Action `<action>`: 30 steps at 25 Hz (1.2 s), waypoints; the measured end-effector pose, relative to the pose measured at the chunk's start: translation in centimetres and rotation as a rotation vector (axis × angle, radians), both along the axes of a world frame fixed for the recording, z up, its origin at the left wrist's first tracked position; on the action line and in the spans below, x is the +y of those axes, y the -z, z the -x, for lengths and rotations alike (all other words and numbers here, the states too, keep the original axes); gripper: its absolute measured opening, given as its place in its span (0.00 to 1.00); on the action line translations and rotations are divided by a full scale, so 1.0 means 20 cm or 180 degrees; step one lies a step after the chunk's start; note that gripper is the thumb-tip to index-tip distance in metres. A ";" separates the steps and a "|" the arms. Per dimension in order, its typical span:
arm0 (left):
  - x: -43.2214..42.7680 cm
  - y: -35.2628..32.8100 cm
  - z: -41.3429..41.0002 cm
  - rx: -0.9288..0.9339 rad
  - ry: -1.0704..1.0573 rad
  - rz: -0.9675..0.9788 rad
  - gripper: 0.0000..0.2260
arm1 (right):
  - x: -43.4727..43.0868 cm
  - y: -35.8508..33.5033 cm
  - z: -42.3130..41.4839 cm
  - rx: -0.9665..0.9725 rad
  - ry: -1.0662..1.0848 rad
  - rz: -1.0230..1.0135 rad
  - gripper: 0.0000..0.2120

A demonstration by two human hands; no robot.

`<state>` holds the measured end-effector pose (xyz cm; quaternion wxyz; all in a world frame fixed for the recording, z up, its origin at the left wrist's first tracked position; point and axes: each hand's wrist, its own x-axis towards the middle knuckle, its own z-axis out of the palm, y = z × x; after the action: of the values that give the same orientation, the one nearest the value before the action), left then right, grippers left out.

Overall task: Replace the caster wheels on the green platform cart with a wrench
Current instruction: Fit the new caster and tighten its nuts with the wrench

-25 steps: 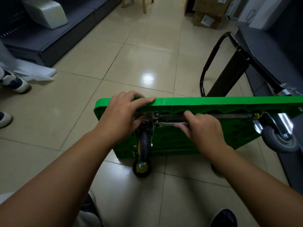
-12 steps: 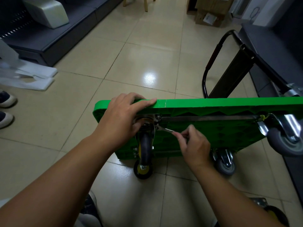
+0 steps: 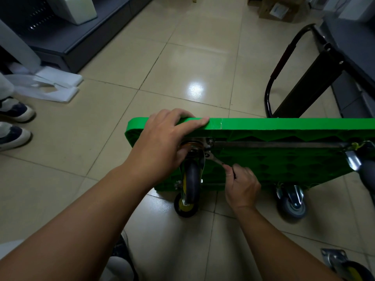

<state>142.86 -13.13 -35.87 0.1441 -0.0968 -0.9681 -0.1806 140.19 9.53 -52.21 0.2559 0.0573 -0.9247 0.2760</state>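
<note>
The green platform cart stands on its side on the tiled floor, underside toward me. My left hand grips its top edge, thumb down by the mounting plate of a black caster. My right hand holds the handle of a slim metal wrench, whose head sits on a bolt at the plate's lower right corner. A yellow-hubbed wheel touches the floor below. Grey casters show at the lower right and at the right edge.
A loose caster lies on the floor at the bottom right. The cart's black handle leans behind, beside a dark shelf unit. Another person's shoes and white foam pieces are at the left. Cardboard boxes stand far back.
My right hand has swung the wrench handle down from level under the cart's edge to a slant toward the lower right. My left hand has stayed on the edge.
</note>
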 end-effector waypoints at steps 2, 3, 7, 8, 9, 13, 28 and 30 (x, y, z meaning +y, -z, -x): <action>0.00 0.00 0.00 0.0006 -0.0013 0.0015 0.31 | 0.00 0.01 0.00 -0.0031 -0.0025 -0.0029 0.32; 0.00 0.00 0.00 0.0013 -0.0008 0.0018 0.32 | 0.01 0.02 0.01 -0.0042 -0.0037 -0.0066 0.30; -0.01 -0.01 0.00 -0.0036 0.0048 0.0041 0.31 | 0.02 0.00 0.03 -0.0342 -0.0266 -0.0181 0.24; -0.01 -0.01 0.01 -0.0062 0.0061 0.0056 0.31 | 0.03 -0.03 0.03 -0.0456 -0.0385 -0.0225 0.24; -0.02 -0.01 0.01 -0.0084 0.0082 0.0066 0.31 | 0.06 -0.06 0.02 -0.0544 -0.0513 -0.0291 0.24; -0.04 -0.02 -0.01 -0.0022 0.0189 0.0081 0.32 | 0.29 -0.32 -0.03 -0.0492 -0.0597 -0.1066 0.27; -0.13 -0.04 -0.05 -0.0176 -0.0411 0.0246 0.33 | 0.13 -0.98 0.15 0.0359 -0.0852 -0.3158 0.27; -0.13 -0.03 -0.05 -0.0211 -0.0410 0.0253 0.33 | 0.13 -0.95 0.15 0.0266 -0.0746 -0.3151 0.28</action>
<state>143.83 -15.65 -35.17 0.1194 -0.0339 -0.9830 -0.1354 137.20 12.09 -33.14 0.2022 0.2860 -0.9209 -0.1709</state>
